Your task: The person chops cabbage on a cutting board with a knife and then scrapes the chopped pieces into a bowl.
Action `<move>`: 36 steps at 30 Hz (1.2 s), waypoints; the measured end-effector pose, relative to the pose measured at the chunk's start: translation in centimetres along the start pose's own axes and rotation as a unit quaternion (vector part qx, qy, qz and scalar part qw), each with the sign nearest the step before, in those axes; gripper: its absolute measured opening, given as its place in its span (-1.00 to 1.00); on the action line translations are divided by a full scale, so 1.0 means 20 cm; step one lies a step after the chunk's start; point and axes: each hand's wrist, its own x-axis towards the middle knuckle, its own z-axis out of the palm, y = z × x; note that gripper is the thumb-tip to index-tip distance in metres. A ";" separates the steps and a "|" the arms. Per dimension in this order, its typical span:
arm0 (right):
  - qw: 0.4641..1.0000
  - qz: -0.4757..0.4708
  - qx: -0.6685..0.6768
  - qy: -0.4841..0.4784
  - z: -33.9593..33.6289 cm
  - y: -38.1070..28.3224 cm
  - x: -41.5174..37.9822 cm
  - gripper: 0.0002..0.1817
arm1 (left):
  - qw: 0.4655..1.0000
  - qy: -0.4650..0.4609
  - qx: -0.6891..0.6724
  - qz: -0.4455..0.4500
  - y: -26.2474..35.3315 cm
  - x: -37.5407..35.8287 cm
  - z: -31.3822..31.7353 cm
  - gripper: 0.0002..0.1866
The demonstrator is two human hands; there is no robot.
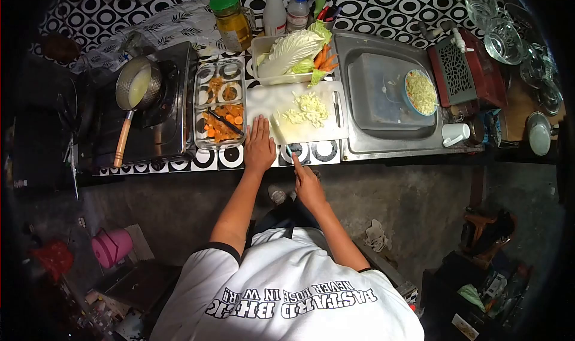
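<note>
My left hand (260, 147) lies flat at the left edge of the white cutting board (262, 104), fingers stretched out and holding nothing. My right hand (308, 183) is closed around a knife (289, 151) at the front edge of the counter, its index finger extended along it; most of the knife is hard to see. Chopped cabbage (310, 109) is heaped on the board. Behind the board, a container (281, 79) holds a cabbage (293, 52) and carrots (326, 59). Beside my left hand, glass containers (197, 126) hold orange carrot pieces (217, 131).
Left of the board, a pan (124, 89) rests on the stove (173, 113). To the right, the metal sink (383, 149) bears a translucent box (371, 83), a bowl of shredded vegetables (421, 93) and a white mug (456, 134). Jar (232, 26) and bottles (274, 14) stand behind.
</note>
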 end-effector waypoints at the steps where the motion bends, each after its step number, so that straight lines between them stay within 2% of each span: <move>1: 1.000 0.001 0.002 -0.002 0.01 -0.01 -0.01 -0.27 | 1.000 0.003 0.003 0.002 0.00 0.00 0.00 -0.35; 13: 1.000 0.007 0.015 -0.013 0.04 -0.05 -0.03 -0.34 | 1.000 0.004 0.003 0.008 0.00 0.00 -0.01 -0.33; 22: 0.999 0.017 0.038 -0.024 0.06 -0.05 -0.03 -0.30 | 1.000 0.012 -0.007 0.008 0.00 0.00 -0.01 -0.34; 36: 0.998 0.039 0.005 -0.057 0.04 -0.08 -0.04 -0.12 | 0.999 0.042 -0.018 0.009 -0.02 -0.02 0.02 -0.39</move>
